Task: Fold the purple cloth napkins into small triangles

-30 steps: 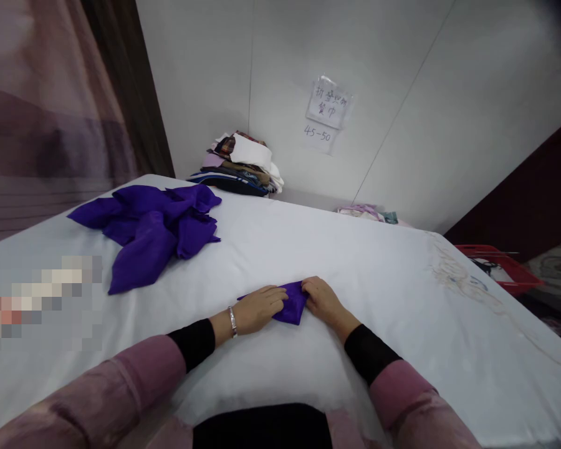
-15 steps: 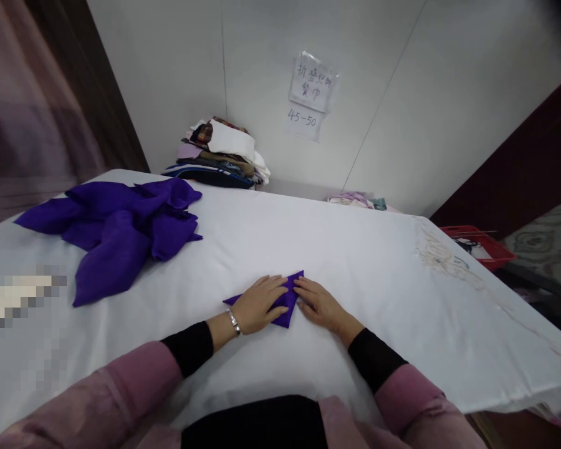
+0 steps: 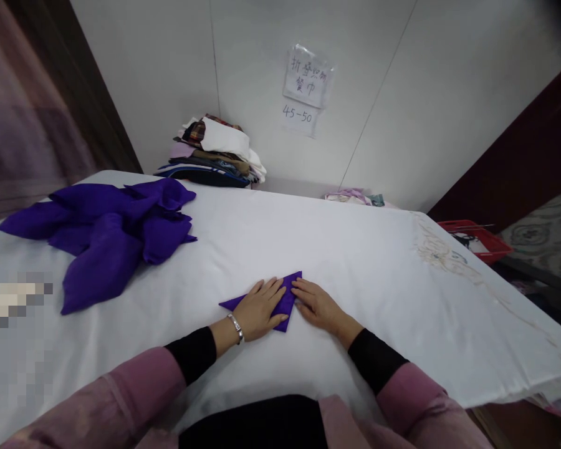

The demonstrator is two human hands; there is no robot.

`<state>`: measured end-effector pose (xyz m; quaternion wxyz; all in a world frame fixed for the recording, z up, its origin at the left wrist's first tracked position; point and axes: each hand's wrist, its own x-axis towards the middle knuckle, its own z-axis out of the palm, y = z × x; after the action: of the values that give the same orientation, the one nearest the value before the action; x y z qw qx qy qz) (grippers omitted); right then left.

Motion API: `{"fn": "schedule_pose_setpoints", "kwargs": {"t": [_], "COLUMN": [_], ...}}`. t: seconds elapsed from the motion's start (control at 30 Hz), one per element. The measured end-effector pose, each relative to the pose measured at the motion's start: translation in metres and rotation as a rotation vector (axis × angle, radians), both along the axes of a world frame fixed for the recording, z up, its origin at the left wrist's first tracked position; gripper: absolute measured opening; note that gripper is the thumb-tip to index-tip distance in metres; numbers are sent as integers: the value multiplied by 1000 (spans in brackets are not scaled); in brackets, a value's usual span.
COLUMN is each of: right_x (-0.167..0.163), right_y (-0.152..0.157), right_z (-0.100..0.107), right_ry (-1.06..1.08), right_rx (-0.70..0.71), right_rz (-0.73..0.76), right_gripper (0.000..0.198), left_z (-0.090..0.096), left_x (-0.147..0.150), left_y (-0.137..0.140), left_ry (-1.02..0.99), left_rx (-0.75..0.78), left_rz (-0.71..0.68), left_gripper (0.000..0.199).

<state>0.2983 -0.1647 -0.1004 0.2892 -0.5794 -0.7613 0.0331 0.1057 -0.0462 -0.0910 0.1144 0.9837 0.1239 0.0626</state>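
A purple cloth napkin (image 3: 287, 302), folded into a small pointed shape, lies flat on the white-covered table (image 3: 346, 249) in front of me. Across its middle rests my left hand (image 3: 260, 308), palm down with the fingers stretched out, hiding much of the cloth. My right hand (image 3: 316, 304) is at the napkin's right edge, fingers extended and fingertips touching it. One point of the napkin sticks out to the left of my left hand, another at the top between both hands.
Loose purple cloths (image 3: 107, 231) are heaped at the table's left. Stacked folded fabrics (image 3: 219, 149) stand at the back by the wall, with a smaller fabric pile (image 3: 353, 197) right of them. A red basket (image 3: 489, 240) sits beyond the table's right edge.
The view has shifted slightly. My left hand lies a little lower on the napkin, showing more of its upper edge; my right hand stays at the right edge.
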Motion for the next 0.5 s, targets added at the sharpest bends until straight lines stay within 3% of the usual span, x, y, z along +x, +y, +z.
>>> {"fn": "schedule_pose_setpoints", "kwargs": {"t": [0.13,0.3,0.4,0.5], "right_x": [-5,-41,-56,-51], "right_y": [4,24,39,50], "right_z": [14,37,35,25], "right_ry": [32,-44,-69,-80], "right_rx": [-23,-128,-236,-318], "right_rz": [-40,-34,-4,-56], "right_gripper": [43,54,67,67], "left_z": [0,2,3,4], "left_x": [0,0,0,0], "left_y": [-1,-2,-3,-3], "left_ry": [12,-20,-79,-71], "left_rx": [6,9,11,-21], "left_rz": [3,-16,-23,-5], "left_gripper": [61,61,62,68]}}
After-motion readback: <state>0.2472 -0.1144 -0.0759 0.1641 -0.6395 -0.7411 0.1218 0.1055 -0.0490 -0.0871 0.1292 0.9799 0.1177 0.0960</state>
